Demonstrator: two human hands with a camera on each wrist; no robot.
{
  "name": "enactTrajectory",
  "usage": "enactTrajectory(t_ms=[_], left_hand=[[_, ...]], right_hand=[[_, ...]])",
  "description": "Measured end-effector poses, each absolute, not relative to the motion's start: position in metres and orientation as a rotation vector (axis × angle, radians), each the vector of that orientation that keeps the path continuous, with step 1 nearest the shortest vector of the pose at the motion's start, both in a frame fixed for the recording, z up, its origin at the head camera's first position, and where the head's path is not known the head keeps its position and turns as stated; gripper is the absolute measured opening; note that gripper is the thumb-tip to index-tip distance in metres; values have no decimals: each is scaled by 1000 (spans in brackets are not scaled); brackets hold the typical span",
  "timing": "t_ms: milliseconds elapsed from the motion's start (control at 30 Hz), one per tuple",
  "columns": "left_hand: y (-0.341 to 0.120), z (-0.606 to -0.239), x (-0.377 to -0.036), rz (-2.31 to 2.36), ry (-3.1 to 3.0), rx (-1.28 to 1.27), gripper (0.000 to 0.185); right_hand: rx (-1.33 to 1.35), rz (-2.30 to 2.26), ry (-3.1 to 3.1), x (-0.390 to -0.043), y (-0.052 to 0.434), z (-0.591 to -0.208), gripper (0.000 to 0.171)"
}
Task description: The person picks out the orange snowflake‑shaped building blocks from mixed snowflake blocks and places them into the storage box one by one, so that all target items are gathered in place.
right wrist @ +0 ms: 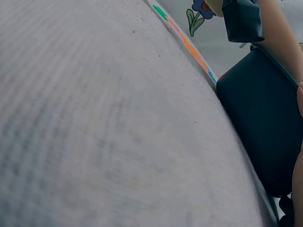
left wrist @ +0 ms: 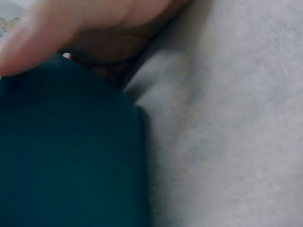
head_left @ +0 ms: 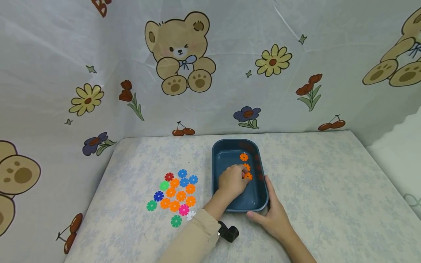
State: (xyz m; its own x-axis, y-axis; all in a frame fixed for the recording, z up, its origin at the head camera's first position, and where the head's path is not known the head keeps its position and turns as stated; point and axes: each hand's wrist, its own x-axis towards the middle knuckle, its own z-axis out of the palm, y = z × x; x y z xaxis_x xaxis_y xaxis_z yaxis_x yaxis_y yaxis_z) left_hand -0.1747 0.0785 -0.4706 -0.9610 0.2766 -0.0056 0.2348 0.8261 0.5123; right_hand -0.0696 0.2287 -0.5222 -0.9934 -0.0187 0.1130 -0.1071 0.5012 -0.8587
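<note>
On the table, a dark-blue rounded tray [head_left: 218, 160] holds orange discs [head_left: 244, 157].

The left hand [head_left: 232, 181] reached forward from a beige sleeve [head_left: 194, 237], fingers curled downward, knuckles up. The right hand [head_left: 273, 213] lay beside it, bare forearm angled in, thumb extended leftward.

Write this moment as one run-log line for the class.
left hand: in tray, on orange discs | right hand: steadies tray's near corner | disc pile: on table, left of tray
</note>
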Motion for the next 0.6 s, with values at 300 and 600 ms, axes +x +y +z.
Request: enactTrajectory(t_ms=[300,600], left_hand=[[44,-429,-151,1158,2790,565,29],[-37,-405,-117,1273,2722,440,29]], right_hand=[[130,1560,-2613,-69,227,-523,124],[110,1552,-2624,-69,226,-522,126]])
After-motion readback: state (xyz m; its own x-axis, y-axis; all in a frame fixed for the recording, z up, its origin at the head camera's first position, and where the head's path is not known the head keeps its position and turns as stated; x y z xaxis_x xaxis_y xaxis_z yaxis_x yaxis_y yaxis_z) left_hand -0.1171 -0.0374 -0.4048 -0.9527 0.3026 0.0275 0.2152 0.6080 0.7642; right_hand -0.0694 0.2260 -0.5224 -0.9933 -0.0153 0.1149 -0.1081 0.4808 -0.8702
